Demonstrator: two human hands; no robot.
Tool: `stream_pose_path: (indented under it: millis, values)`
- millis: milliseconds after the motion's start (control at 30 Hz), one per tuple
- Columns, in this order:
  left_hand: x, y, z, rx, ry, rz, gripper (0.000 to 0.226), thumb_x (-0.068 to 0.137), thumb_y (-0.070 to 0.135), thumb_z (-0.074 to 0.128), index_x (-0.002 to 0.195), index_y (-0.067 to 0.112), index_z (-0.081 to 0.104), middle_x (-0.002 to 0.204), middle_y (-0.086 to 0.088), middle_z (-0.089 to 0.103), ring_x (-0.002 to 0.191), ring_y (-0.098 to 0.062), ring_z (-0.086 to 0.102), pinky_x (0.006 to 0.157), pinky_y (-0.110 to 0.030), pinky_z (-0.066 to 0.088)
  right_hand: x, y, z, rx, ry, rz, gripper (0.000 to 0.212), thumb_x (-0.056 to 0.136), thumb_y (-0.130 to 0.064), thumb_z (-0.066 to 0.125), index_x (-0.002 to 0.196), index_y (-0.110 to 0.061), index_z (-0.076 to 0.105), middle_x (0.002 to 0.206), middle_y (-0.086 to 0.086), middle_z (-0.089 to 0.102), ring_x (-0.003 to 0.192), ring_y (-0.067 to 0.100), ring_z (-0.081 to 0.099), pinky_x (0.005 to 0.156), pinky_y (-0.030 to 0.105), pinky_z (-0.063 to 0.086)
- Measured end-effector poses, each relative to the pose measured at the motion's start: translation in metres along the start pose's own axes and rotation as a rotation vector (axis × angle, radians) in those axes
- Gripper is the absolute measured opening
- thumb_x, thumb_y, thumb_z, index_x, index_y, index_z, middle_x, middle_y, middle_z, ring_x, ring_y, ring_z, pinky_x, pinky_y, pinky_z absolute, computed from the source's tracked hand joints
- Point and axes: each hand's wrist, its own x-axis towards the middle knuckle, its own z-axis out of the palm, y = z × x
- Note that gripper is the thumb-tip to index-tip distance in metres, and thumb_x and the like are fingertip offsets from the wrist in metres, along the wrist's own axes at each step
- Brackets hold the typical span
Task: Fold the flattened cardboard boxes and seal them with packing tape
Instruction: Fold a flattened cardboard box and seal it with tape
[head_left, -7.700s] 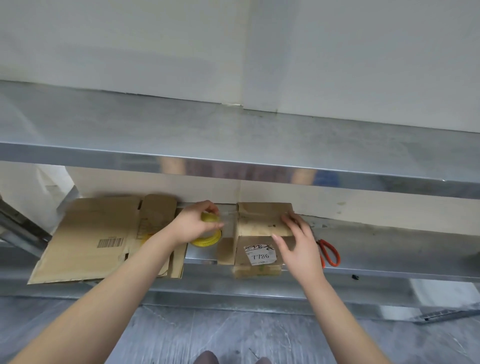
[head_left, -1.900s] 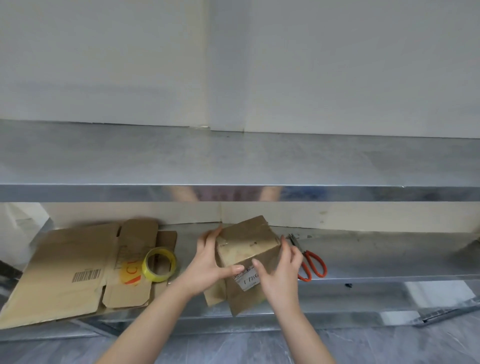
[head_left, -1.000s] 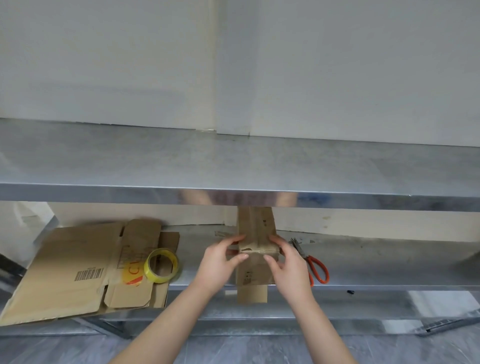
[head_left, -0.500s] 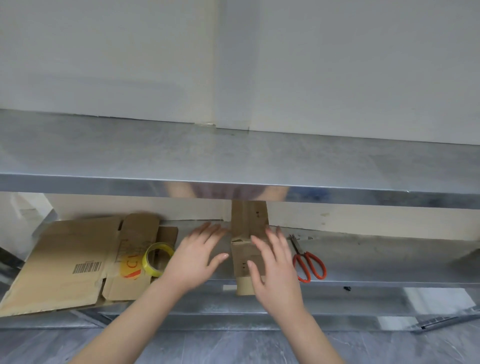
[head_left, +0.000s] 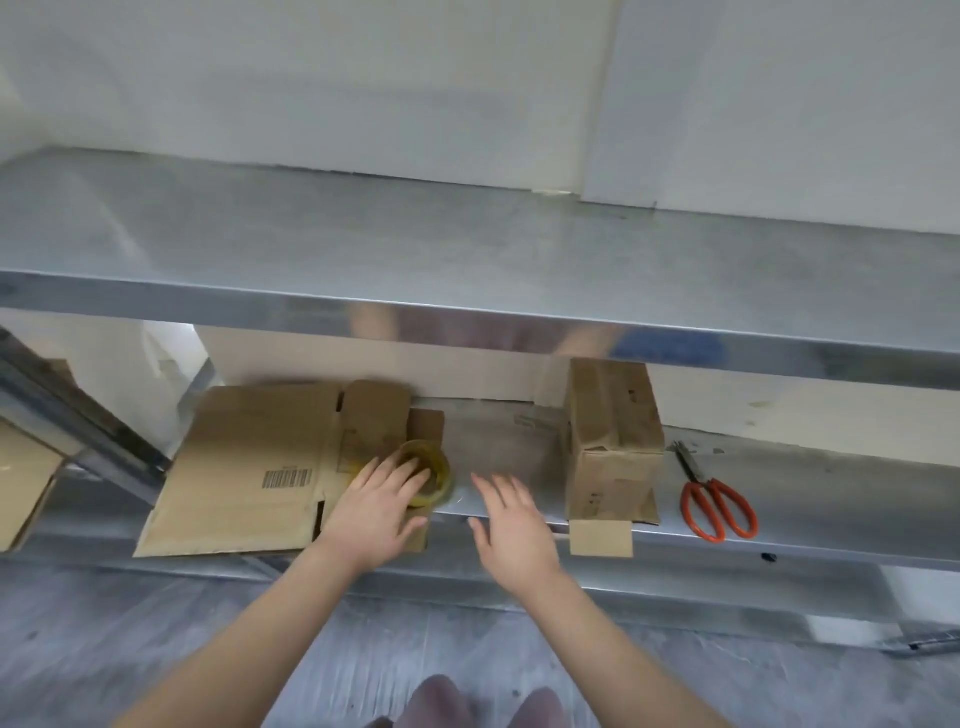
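Folded box (head_left: 613, 447): upright on shelf (head_left: 831, 499), untouched. Tape roll (head_left: 428, 473): on flattened cardboard (head_left: 249, 467), under spread left hand (head_left: 376, 506). Right hand (head_left: 511, 530): spread, empty. Scissors (head_left: 714, 504): right of box.

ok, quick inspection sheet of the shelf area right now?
Surface: metal lower shelf, bare between the items.
Job's things: folded box upright, one flap overhanging the front edge; flattened cardboard at left; yellow tape roll on it.
Clutter: orange scissors right of the box.
Grippers: left hand open, fingers on the tape roll; right hand open, empty.
Cables: nothing seen.
Surroundings: upper shelf, white wall, grey floor.
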Motion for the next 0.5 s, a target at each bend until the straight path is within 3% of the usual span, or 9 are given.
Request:
stream_pose_path:
  millis: [167, 300, 400, 500]
  values:
    - [0.016, -0.005, 0.007, -0.004, 0.055, 0.096, 0.043, 0.069, 0.044, 0.076, 0.107, 0.025, 0.069, 0.109, 0.004, 0.067, 0.116, -0.025, 0.060, 0.104, -0.042, 0.040, 0.033, 0.005, 0.018, -0.028, -0.095, 0.095, 0.047, 0.099, -0.026, 0.046, 0.145, -0.024, 0.040, 0.151, 0.000, 0.038, 0.144, 0.020, 0.025, 0.114, 0.036, 0.030]
    - [0.026, -0.013, 0.014, -0.056, 0.082, 0.179, 0.038, 0.064, 0.041, 0.077, 0.099, 0.027, 0.069, 0.096, 0.007, 0.067, 0.098, -0.019, 0.064, 0.101, -0.042, 0.045, 0.047, 0.002, 0.025, -0.071, -0.118, 0.118, 0.034, 0.097, -0.029, 0.050, 0.131, -0.030, 0.053, 0.140, -0.004, 0.046, 0.134, 0.019, 0.037, 0.102, 0.034, 0.036]
    - [0.027, -0.018, 0.021, -0.019, 0.076, 0.219, 0.033, 0.064, 0.043, 0.075, 0.093, 0.030, 0.069, 0.086, 0.010, 0.066, 0.089, -0.015, 0.063, 0.100, -0.042, 0.046, 0.055, 0.002, 0.027, -0.093, -0.074, 0.142, 0.021, 0.094, -0.029, 0.053, 0.113, -0.025, 0.062, 0.123, 0.000, 0.054, 0.119, 0.023, 0.047, 0.093, 0.034, 0.040]
    - [0.031, -0.018, 0.023, -0.037, 0.115, 0.190, 0.026, 0.061, 0.033, 0.083, 0.083, 0.029, 0.070, 0.073, 0.011, 0.063, 0.077, -0.015, 0.062, 0.096, -0.040, 0.048, 0.064, 0.005, 0.028, -0.089, -0.066, 0.138, 0.017, 0.094, -0.026, 0.053, 0.102, -0.020, 0.066, 0.115, 0.005, 0.057, 0.117, 0.028, 0.047, 0.087, 0.038, 0.042]
